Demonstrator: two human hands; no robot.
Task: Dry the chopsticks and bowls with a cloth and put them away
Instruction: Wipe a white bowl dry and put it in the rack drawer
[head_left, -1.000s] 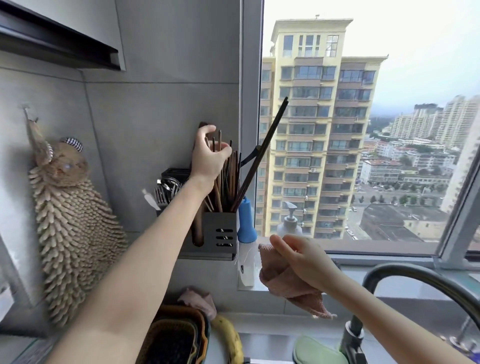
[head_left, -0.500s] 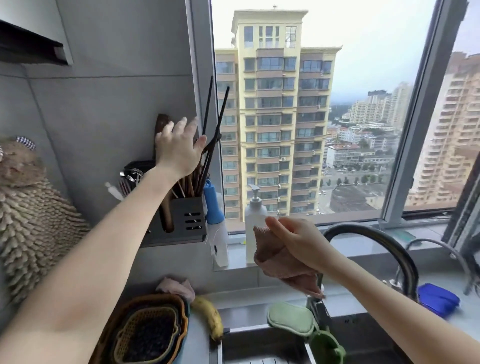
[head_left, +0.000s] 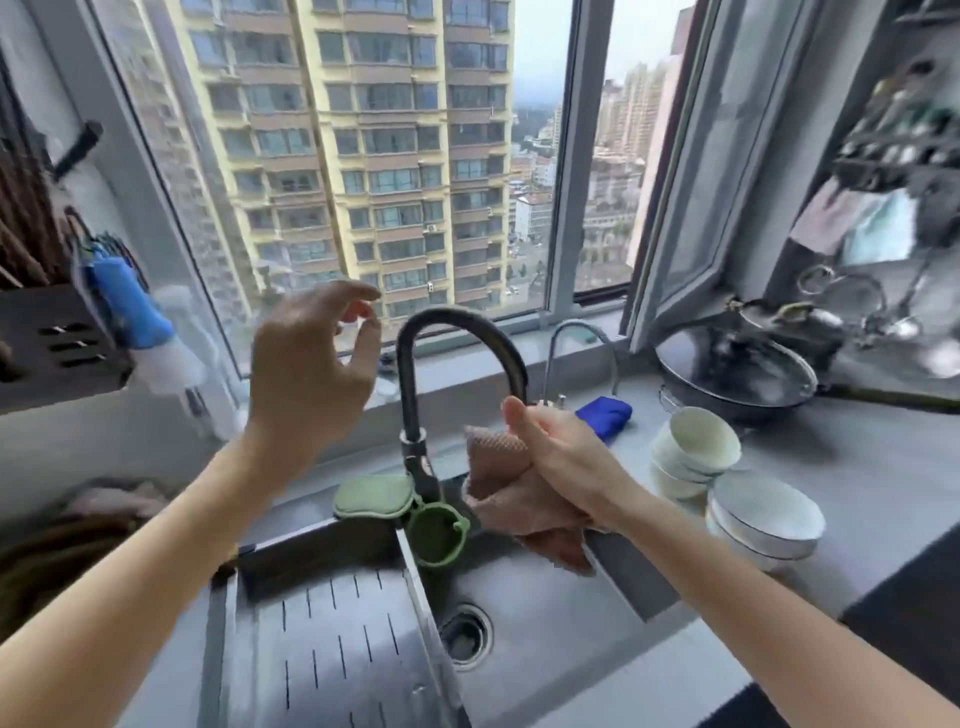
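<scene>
the left hand (head_left: 306, 374) has come away from the chopstick holder (head_left: 57, 338) empty, fingers apart (chopsticks seem stowed). the right hand (head_left: 558, 457) stays clamped on the cloth (head_left: 519, 514) above the sink (head_left: 545, 639). stacked bowls (head_left: 727, 488) wait on the table (head_left: 857, 483), likely next.

Bowls (head_left: 727, 478) right of sink (head_left: 545, 639)

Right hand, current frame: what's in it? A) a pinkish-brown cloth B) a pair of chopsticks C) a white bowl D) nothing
A: the right hand is closed around a bunched pinkish-brown cloth over the sink, while the stacked white bowls sit untouched on the counter to its right and the left hand is open and empty.
</scene>
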